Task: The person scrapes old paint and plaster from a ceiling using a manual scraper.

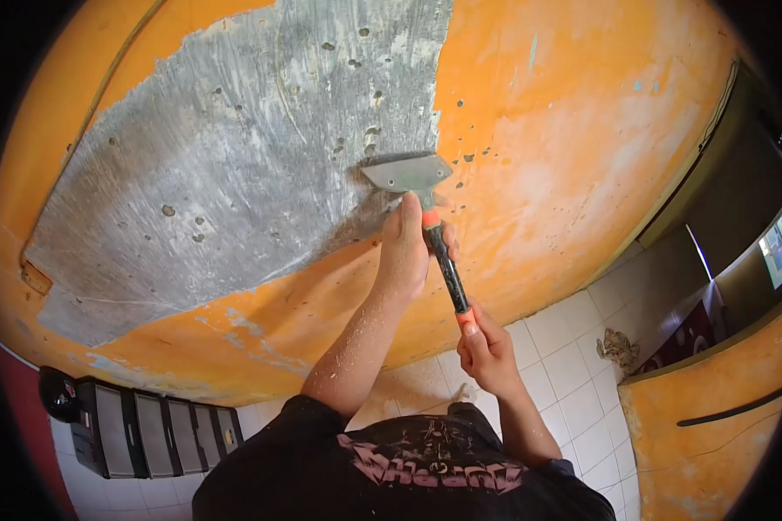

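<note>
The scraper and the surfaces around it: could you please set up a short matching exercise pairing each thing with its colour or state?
Column one:
1. scraper handle
2. scraped patch
3. unscraped paint
4. tiles

Column two:
a. orange
b. white
c. bare grey, pitted
d. black with red ends, gripped by both hands

Pairs: 1-d, 2-c, 3-a, 4-b. The left hand grips the scraper just below the blade, the right hand the end of the handle.
</note>
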Demonstrator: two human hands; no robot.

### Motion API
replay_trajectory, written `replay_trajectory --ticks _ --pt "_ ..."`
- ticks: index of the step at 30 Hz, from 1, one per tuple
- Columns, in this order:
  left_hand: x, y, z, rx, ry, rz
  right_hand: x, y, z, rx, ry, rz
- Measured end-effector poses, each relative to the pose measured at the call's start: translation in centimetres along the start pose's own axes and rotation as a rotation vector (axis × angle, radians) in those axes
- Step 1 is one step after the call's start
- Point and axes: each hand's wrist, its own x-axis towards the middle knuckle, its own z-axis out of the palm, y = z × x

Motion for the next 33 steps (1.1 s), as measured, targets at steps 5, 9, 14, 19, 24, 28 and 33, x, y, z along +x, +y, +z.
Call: replay_trajectory --ticks 5,9,14,19,24,28,33 --pt "2.6 3.2 2.6 -0.021 0.000 0.067 2.0 -3.2 -0.3 -0.030 -0.016 -0.124" --pt "0.3 0.4 0.8 -0.012 0.024 0.003 0.2 -0.3 -0.3 -0.034 0.018 -0.055" --pt "2.1 2.4 2.3 -0.015 0.024 0.041 2.2 -1.9 -0.6 -0.052 -0.006 -0.117" --pt "1.9 1.8 1.9 -0.028 0.019 0.033 1.3 -1.9 -0.4 -0.052 0.004 -0.102" --pt "0.8 0.2 0.7 0.005 0.016 0.011 1.0 -0.1 0.1 0.028 0.007 -0.052" --pt "2.0 1.6 2.2 -0.054 0.026 0.021 1.3 -2.1 -0.3 0.021 -0.019 -0.080" --pt "0.0 -0.2 0.9 -0.056 0.058 -0.033 0.5 -0.1 -0.1 -0.001 0.034 -0.046"
